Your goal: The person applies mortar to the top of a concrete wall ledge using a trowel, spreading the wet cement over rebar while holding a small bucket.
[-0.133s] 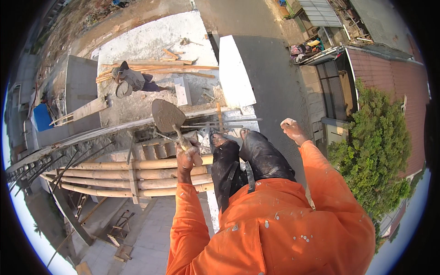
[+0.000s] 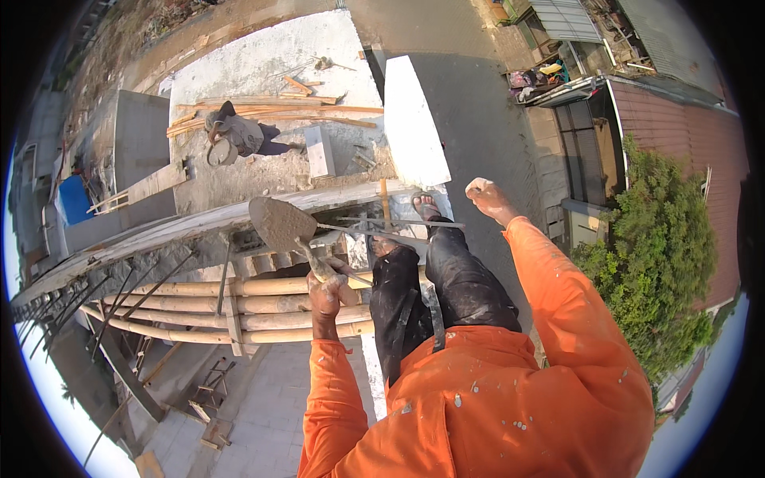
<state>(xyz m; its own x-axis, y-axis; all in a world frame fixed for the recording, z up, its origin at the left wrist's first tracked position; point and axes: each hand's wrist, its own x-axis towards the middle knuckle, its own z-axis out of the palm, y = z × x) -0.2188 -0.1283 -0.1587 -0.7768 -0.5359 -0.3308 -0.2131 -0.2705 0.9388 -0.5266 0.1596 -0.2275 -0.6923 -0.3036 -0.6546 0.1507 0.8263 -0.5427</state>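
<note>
My left hand (image 2: 325, 295) grips the handle of a trowel (image 2: 280, 225). Its rounded triangular blade is coated in grey mortar or cement and points away to the left, above the slab edge. My right hand (image 2: 491, 201) is a closed fist, held out in the air on the right. Pale residue covers its fingers, and nothing shows sticking out of them. Below me, my sandalled right foot (image 2: 426, 205) is farther forward than my left foot (image 2: 386, 245), close to thin metal bars (image 2: 398, 223).
Bamboo poles (image 2: 271, 304) run along the left above a lower paved floor. Rebar ends (image 2: 127, 303) jut from the slab edge. A co-worker (image 2: 239, 137) bends over a bucket (image 2: 221, 152) near timber strips (image 2: 319, 115). To the right lie a road (image 2: 470, 111) and a tree (image 2: 653, 247).
My right foot has moved forward. The trowel blade has swung left and slightly down. My right fist has shifted up and left. The co-worker has shifted slightly right.
</note>
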